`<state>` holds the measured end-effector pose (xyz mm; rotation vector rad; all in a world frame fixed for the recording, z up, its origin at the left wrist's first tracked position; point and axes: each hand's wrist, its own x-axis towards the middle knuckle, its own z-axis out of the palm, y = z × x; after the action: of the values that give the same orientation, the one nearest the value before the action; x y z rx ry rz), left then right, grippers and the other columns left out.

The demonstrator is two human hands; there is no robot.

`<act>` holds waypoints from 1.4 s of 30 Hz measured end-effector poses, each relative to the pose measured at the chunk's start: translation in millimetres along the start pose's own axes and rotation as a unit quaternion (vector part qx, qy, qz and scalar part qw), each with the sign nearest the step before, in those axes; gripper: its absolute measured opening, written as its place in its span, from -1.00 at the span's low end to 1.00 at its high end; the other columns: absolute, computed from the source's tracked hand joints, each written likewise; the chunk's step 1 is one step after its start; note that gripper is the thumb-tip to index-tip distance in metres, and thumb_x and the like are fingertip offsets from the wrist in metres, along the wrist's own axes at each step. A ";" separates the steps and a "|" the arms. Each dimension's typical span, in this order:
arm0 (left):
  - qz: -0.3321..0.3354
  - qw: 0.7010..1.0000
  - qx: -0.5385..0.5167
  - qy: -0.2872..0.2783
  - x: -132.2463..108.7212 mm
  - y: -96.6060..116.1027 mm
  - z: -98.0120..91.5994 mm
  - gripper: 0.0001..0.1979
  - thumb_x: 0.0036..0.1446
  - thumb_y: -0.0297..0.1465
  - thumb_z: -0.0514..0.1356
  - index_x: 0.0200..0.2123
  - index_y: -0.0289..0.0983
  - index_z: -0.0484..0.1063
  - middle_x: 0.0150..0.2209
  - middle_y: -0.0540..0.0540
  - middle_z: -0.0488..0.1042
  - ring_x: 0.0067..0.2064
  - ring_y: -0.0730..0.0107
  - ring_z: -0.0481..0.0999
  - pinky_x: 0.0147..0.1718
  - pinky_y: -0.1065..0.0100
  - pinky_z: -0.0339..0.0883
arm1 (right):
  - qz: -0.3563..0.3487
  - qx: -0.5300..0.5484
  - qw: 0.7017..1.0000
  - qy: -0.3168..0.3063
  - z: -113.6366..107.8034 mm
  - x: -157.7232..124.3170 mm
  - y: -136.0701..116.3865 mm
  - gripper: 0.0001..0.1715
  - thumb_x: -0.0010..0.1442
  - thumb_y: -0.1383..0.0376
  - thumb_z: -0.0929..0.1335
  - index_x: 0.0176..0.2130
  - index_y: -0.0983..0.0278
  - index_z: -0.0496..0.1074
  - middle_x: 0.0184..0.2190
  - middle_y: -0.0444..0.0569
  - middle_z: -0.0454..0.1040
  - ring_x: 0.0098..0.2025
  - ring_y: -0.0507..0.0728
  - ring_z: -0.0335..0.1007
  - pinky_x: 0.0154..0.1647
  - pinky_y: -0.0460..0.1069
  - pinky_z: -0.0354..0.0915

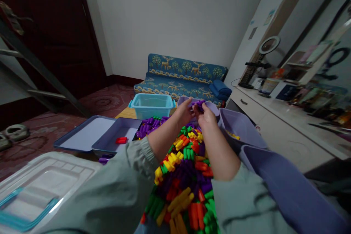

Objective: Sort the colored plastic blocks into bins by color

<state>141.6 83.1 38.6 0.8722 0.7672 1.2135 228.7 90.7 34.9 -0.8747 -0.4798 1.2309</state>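
Observation:
Both my hands are together at the far end of a large heap of plastic toy building pieces [189, 153] in purple, green, yellow, red and orange. Between them are purple building pieces [202, 104]. My left hand [185, 110] grips these from the left, its fingers partly hidden. From the right, my right hand [207, 115] has its fingers curled around the same purple pieces. Just behind the hands stands a light purple bin [182, 99], partly covered by them. More purple pieces [150, 127] lie together left of my left forearm.
A light blue basket [152, 106] stands back left. Nearer is an open shallow case [102, 137] with a red piece [121, 140]. A white lid [52, 179] lies front left. Along the right are a purple bin [246, 131] containing yellow pieces and another purple bin [290, 190].

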 end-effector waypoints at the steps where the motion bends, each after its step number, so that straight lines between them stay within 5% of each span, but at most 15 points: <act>1: 0.004 1.000 0.010 0.004 13.7 6.0 3.4 -0.59 0.28 -0.18 0.00 0.01 -0.36 0.35 -0.20 -0.23 0.50 -0.33 0.39 0.51 -0.32 0.39 0.40 | 0.002 -0.007 1.000 0.001 7.3 15.3 -4.9 -0.79 0.30 0.37 0.24 -0.40 0.26 0.32 -0.54 -0.19 0.41 -0.48 -0.05 0.45 -0.35 -0.12 0.50; 3: 0.015 0.999 0.039 0.021 28.9 10.3 2.0 -0.58 0.29 -0.20 -0.01 0.08 -0.34 0.29 -0.09 -0.27 0.48 -0.29 0.38 0.52 -0.30 0.35 0.40 | 0.005 -0.024 1.000 -0.003 12.3 35.0 -9.2 -0.82 0.31 0.39 0.23 -0.36 0.27 0.31 -0.52 -0.17 0.40 -0.48 -0.03 0.46 -0.42 -0.11 0.50; 6: 0.040 0.993 0.100 0.044 17.4 -3.9 -19.3 -0.55 0.21 -0.23 0.10 0.10 -0.31 0.29 -0.01 -0.28 0.46 -0.19 0.29 0.52 -0.21 0.26 0.40 | 0.008 -0.059 0.998 -0.033 -4.7 32.3 -0.8 -0.92 0.22 0.39 0.33 -0.34 0.29 0.32 -0.47 -0.09 0.43 -0.45 0.04 0.50 -0.48 -0.07 0.49; 9: 0.079 0.981 0.173 0.042 -23.5 -30.3 -52.2 -0.62 -0.01 -0.37 0.29 -0.07 -0.31 0.47 -0.08 -0.20 0.53 -0.06 0.18 0.49 -0.05 0.22 0.33 | 0.002 -0.093 0.993 -0.073 -39.0 0.0 16.5 -0.87 0.08 0.40 0.43 -0.35 0.32 0.37 -0.40 -0.03 0.48 -0.40 0.08 0.55 -0.42 -0.05 0.49; 13: 0.118 0.959 0.254 0.036 -83.7 -53.3 -87.2 -0.76 -0.07 -0.46 0.29 -0.24 -0.28 0.58 -0.15 -0.15 0.58 -0.01 0.10 0.47 0.04 0.17 0.27 | -0.011 -0.138 0.985 -0.106 -80.8 -52.5 30.5 -0.81 0.02 0.33 0.45 -0.29 0.32 0.47 -0.29 -0.02 0.54 -0.39 0.03 0.53 -0.47 -0.14 0.43; 19: 0.260 0.837 0.478 0.046 -120.9 -62.8 -109.9 -0.77 0.08 -0.46 0.17 -0.18 -0.23 0.54 -0.13 -0.13 0.58 -0.03 0.18 0.51 -0.01 0.20 0.32 | -0.077 -0.280 0.950 -0.113 -108.6 -88.9 37.0 -0.64 -0.09 0.09 0.48 -0.33 0.29 0.52 -0.34 0.00 0.58 -0.42 0.07 0.48 -0.48 -0.09 0.34; 23: 0.275 0.808 0.521 0.015 -126.4 -66.3 -114.3 -0.78 0.13 -0.46 0.15 -0.17 -0.24 0.53 -0.16 -0.15 0.58 -0.09 0.22 0.54 -0.07 0.26 0.35 | -0.104 -0.419 0.885 -0.175 -111.5 -94.3 32.8 -0.65 -0.08 0.11 0.43 -0.32 0.30 0.53 -0.36 0.02 0.59 -0.38 0.14 0.49 -0.38 0.00 0.35; 31: 0.249 0.776 0.572 -0.090 -140.4 -66.7 -110.1 -0.78 0.16 -0.39 0.16 -0.15 -0.25 0.53 -0.17 -0.17 0.56 -0.09 0.22 0.49 -0.08 0.27 0.32 | -0.155 -0.666 0.688 -0.245 -113.2 -110.4 19.1 -0.69 -0.07 0.27 0.45 -0.23 0.21 0.56 -0.32 -0.05 0.61 -0.34 0.15 0.51 -0.31 -0.01 0.35; 38: 0.262 0.743 0.608 -0.096 -136.6 -73.8 -113.8 -0.75 0.19 -0.28 0.15 -0.17 -0.26 0.54 -0.21 -0.18 0.56 -0.11 0.20 0.48 -0.09 0.25 0.30 | -0.182 -0.782 0.561 -0.201 -106.0 -112.1 31.5 -0.63 0.09 0.32 0.38 -0.07 0.22 0.54 -0.10 0.06 0.58 -0.07 0.25 0.51 -0.06 0.05 0.32; 42: 0.268 0.715 0.636 -0.109 -138.2 -74.3 -112.1 -0.62 0.14 -0.11 0.19 -0.13 -0.25 0.54 -0.19 -0.19 0.55 -0.06 0.14 0.44 -0.05 0.21 0.28 | -0.182 -0.807 0.520 -0.212 -104.1 -113.6 45.0 -0.51 0.13 0.40 0.32 0.07 0.24 0.46 0.00 0.08 0.53 0.04 0.26 0.45 0.05 0.07 0.28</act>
<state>51.7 -44.7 -74.4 2.4799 1.1936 0.8896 244.6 -45.8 -48.0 -1.8153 -2.2981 0.2039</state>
